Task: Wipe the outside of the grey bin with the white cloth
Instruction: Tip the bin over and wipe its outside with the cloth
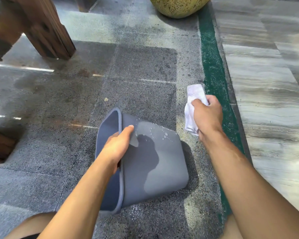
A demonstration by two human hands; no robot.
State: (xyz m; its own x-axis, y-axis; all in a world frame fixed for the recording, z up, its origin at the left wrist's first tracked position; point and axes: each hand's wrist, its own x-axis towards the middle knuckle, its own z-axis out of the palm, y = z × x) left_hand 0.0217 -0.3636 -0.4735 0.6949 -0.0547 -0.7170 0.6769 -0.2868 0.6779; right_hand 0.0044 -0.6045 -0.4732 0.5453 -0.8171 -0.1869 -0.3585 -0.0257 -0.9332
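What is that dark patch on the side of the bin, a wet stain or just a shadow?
Head view: hard sunlight, so the dark patch on the grey bin reads as the shadow of the left hand and its arm; water droplets glint on the bin's far side; the white cloth in the right hand is nearly blown out; wide-angle bending at the edges.
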